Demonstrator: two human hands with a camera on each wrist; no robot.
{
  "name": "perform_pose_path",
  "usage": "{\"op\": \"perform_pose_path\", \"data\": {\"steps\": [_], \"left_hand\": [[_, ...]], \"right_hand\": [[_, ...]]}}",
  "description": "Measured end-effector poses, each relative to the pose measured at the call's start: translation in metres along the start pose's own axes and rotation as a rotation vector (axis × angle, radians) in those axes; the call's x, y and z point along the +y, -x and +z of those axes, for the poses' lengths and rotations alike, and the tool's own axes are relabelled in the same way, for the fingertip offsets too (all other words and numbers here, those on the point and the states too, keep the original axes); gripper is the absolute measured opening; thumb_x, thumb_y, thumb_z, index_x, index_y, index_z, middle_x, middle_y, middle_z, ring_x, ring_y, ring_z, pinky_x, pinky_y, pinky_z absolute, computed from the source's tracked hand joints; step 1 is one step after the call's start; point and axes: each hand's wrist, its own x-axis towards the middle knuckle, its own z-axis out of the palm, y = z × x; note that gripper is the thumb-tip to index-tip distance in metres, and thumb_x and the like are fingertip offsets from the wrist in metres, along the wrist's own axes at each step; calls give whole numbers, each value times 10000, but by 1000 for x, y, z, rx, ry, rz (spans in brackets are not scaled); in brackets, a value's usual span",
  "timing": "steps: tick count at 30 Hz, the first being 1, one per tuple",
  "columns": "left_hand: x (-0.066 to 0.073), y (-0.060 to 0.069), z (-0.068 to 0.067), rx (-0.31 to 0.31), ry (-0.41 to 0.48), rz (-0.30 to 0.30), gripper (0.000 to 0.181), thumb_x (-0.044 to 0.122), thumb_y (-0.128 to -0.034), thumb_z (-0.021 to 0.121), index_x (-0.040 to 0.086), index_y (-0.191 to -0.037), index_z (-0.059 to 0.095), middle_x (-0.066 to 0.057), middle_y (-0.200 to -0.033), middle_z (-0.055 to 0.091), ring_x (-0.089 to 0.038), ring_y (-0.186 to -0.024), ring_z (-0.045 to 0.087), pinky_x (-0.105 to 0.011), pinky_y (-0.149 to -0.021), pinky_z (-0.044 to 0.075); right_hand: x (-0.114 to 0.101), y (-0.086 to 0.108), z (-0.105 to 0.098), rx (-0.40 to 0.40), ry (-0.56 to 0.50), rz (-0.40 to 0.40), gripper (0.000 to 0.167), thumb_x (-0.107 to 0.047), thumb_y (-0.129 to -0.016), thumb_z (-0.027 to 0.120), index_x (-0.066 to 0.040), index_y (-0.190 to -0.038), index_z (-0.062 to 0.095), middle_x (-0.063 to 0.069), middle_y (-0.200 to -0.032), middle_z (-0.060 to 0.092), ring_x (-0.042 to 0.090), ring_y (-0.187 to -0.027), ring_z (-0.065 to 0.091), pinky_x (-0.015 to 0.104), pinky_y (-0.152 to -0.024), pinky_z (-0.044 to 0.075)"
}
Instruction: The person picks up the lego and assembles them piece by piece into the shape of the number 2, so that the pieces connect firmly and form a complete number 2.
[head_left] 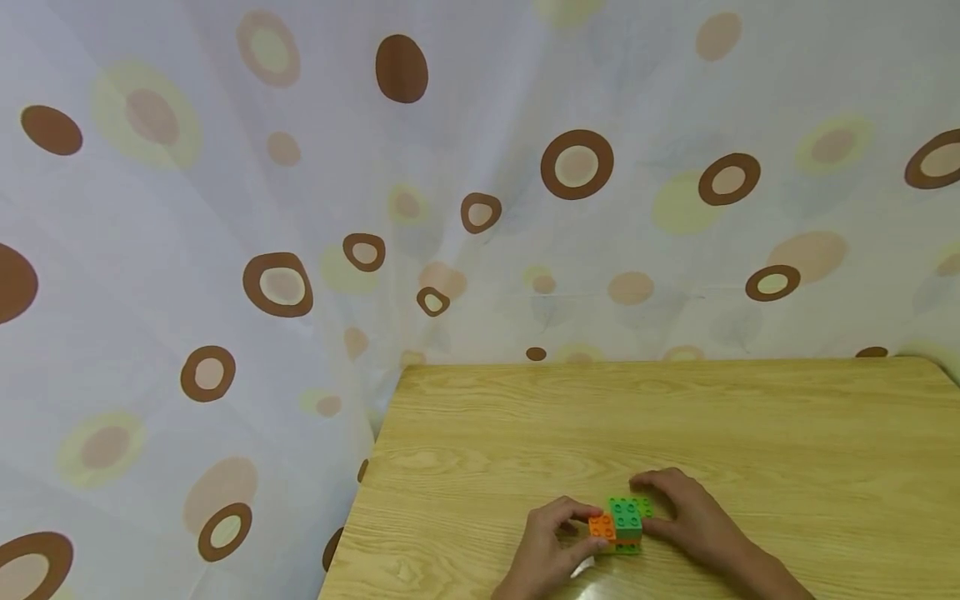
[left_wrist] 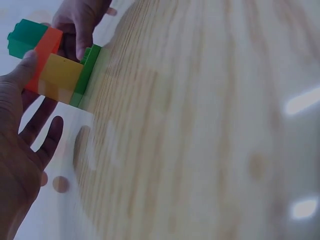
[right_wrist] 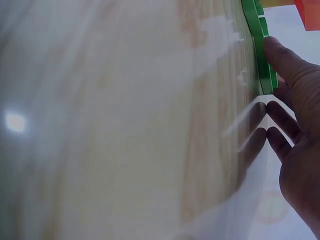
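A small stack of toy building bricks stands on a wooden table. It has a green brick (head_left: 627, 520) on top, an orange brick (left_wrist: 46, 47) jutting left under it, a yellow brick (left_wrist: 60, 77) lower down and a thin green base plate (right_wrist: 263, 55) at the bottom. My left hand (head_left: 551, 540) pinches the orange brick between thumb and forefinger; the other fingers hang free. On the stack's right side, my right hand (head_left: 697, 515) rests its thumb against the base plate, with its fingers extended past the plate's far end. Part of its forefinger is hidden in the right wrist view.
The wooden table (head_left: 555, 425) reaches back to a hanging white curtain (head_left: 495, 125) with brown and yellow ovals. The same curtain runs along the table's left edge. Bright reflections show on the glossy tabletop.
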Motion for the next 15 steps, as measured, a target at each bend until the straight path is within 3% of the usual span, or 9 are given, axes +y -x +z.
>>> {"op": "perform_pose_path", "data": {"steps": [6,15], "left_hand": [[1,0,0,9,-10,-3,321,330,-946,809,234,-1246,751,142,-1175,734,-12,-1066,668,-249,-860,576],[2,0,1,17,-12,-10,335,323,-944,811,203,-1252,759,127,-1164,739,-8,-1052,672,-257,-861,582]], "right_hand": [[0,-1,3,17,2,-15,421,-169,-800,936,-206,-1174,746,-170,-1152,692,111,-1098,639,445,-946,553],[1,-2,6,34,29,-38,441,-153,-752,961,-208,-1138,754,-169,-1129,705,113,-1074,642,463,-923,559]]}}
